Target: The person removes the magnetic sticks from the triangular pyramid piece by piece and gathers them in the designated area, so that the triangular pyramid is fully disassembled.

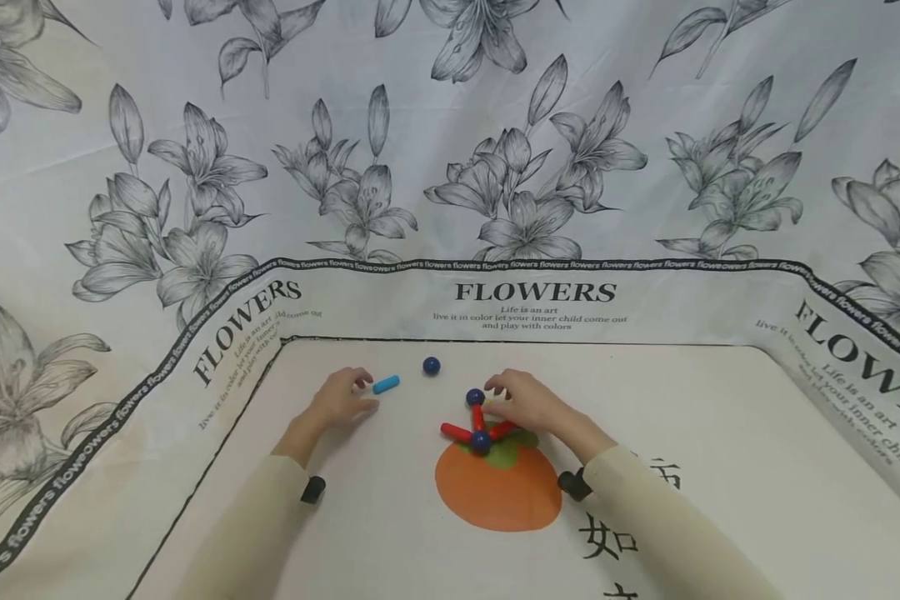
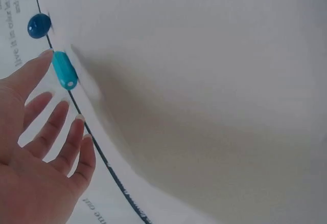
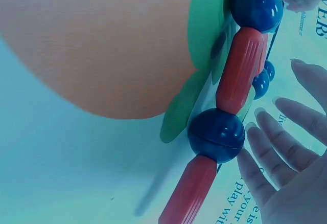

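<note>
Red rods [image 1: 456, 432] + blue balls [image 1: 480, 442] joined as one piece, on table [image 1: 375, 517] by leafy edge of orange fruit print [image 1: 498, 500]; R hand [image 1: 528, 402] close beside piece, fingers loose, no grip seen, contact w/ ball can't tell; risk: stray finger knocks piece, joints prob. part; L hand [image 1: 345, 398] relaxed, holding nothing, thumb at end of light-blue rod [image 1: 386, 384]; rod may roll if nudged; loose blue ball [image 1: 431, 366] nearby, prob. rolls too if rod hits it.
</note>
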Motion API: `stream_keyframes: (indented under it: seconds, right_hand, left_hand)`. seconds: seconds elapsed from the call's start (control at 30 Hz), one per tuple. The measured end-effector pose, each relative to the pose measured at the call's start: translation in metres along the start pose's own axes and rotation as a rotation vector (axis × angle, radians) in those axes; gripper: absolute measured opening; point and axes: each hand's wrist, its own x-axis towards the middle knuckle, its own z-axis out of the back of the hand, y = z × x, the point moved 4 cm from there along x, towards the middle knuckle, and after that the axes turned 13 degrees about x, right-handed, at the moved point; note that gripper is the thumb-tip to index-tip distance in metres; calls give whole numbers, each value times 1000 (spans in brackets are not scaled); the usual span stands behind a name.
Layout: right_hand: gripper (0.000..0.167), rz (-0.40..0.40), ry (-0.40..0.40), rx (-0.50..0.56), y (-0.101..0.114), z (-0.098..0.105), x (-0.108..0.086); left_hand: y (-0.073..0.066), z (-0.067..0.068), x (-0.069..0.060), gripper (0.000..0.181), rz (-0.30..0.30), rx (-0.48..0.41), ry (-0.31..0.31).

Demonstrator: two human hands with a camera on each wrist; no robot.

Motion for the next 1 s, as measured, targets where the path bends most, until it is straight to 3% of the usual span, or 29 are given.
stream_keyframes:
  seconds: [0.13, 0.37, 0.6, 0.8, 1.0]
  right_hand:
    - [37, 46, 36, 0, 1, 1, -8]
    - [39, 87, 114, 5, 5, -5, -18]
    - [32, 106, 175, 51, 8, -13, -18]
    - [32, 175, 197, 32, 5, -22, -20]
    - [25, 218, 155, -18, 8, -28, -22]
  left_hand:
    - [-12, -1, -6, 50, -42, 13, -23]
    - [-57, -8, -20, 55, -133, 71, -18]
    - [-102, -29, -22, 49, -260, 63, 101]
    - [-118, -48, -18, 39, -307, -14, 184]
    - [-124, -53, -15, 26, -332, -63, 187]
